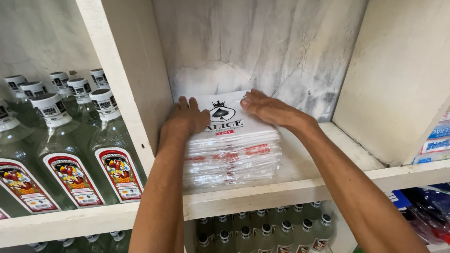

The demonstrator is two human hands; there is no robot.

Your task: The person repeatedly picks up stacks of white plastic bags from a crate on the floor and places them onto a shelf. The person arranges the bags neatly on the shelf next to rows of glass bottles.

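A stack of flat white plastic-wrapped packs [232,150], printed with a black spade mark and red lettering, lies in the middle compartment of a white shelf [290,189]. My left hand [187,119] rests palm down on the stack's top left corner, fingers close together. My right hand [267,108] lies flat on the top right rear corner, fingertips reaching the back edge. Both hands press on the top pack; neither one wraps around it.
Clear glass bottles with white caps and red-bordered labels [89,154] fill the left compartment behind a white divider [136,84]. More such bottles [262,232] stand on the shelf below. Blue and white packages [436,140] sit at the right edge.
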